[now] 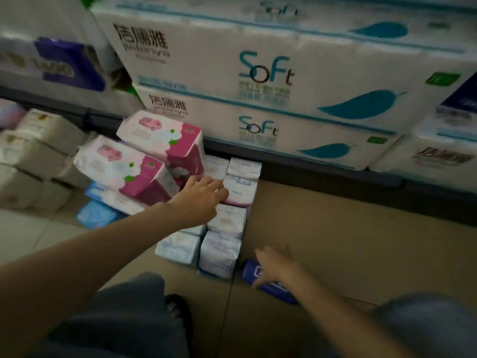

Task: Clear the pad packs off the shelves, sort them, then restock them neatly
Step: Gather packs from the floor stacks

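Several pale pad packs [226, 220] stand in rows on the floor in front of the bottom shelf. Two pink-and-white packs [124, 166] lie stacked to their left, over light-blue packs [96, 214]. My left hand [200, 200] reaches across with fingers extended and rests on the white packs in the middle of the row. My right hand [275, 264], blurred, hovers with spread fingers over a dark blue pack [273, 284] lying on the floor at the near right.
Big white tissue bundles [258, 73] marked "Soft" fill the shelf above. Cream boxes [38, 148] are piled at the left. Brown cardboard [348, 233] covers the floor to the right. My knees and a dark shoe [178, 311] are at the bottom.
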{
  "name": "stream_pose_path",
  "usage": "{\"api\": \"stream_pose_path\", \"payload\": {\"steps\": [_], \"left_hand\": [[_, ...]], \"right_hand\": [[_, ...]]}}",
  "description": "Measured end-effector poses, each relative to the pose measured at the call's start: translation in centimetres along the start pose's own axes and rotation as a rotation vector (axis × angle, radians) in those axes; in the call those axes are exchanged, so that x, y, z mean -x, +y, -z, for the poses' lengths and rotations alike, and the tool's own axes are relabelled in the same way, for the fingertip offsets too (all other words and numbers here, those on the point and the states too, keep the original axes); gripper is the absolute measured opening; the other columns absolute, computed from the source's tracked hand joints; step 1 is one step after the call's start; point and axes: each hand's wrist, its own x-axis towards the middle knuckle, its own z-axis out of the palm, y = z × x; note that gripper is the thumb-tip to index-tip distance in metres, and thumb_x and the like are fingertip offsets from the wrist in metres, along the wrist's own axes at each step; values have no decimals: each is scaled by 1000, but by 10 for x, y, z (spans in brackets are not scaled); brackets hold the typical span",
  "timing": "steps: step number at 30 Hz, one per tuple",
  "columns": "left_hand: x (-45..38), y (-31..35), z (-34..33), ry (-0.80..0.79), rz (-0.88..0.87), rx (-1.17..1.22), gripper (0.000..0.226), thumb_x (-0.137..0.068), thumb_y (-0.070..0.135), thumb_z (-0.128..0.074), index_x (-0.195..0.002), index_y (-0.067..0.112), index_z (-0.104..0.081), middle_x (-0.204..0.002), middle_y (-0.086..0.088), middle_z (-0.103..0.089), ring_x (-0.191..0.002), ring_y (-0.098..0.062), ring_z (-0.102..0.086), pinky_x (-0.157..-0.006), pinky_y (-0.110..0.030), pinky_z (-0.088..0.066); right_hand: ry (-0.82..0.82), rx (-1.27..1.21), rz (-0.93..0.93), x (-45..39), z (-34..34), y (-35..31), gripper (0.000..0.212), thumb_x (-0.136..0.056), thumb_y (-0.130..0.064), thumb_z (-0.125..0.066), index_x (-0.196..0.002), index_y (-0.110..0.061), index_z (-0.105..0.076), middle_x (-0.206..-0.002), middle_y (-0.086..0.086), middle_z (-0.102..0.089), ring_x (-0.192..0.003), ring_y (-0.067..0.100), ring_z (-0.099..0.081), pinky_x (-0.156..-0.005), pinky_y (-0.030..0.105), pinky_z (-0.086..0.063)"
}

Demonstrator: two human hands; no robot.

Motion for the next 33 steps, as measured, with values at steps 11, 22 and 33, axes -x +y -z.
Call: {"api": "stream_pose_path", "payload": {"steps": [11, 22, 33], "left_hand": [[-18, -8, 35, -106, -78, 637, 68, -85, 29, -67, -141, 15, -30, -143, -5, -38, -125, -20, -41, -100, -31, -37], [-2, -71, 238, 356, 8, 1315, 28, -74, 25, -74, -98, 29, -59, -96, 11, -69, -84, -6, -66, -68, -17, -53], [31, -148, 385, 934, -221, 1415, 47, -62, 23, -83, -102, 25, -57, -97, 8, -70, -85, -6, -67, -68, -16, -53]], "right_hand": [[-65, -440, 81, 25, 111, 43, 46, -78, -18, -74, -119, -9, -55, -121, 8, -63, -106, 23, -61, -90, 33, -50], [804, -669, 399, 211, 336, 29, 54, -71, -31, -76, -117, -27, -49, -113, -9, -59, -105, 9, -59, -89, 22, -51], [1780, 508, 249, 293, 449, -7, 84, -60, -39, -61, -136, -30, -28, -131, 7, -47, -112, 26, -38, -89, 44, -39]]}}
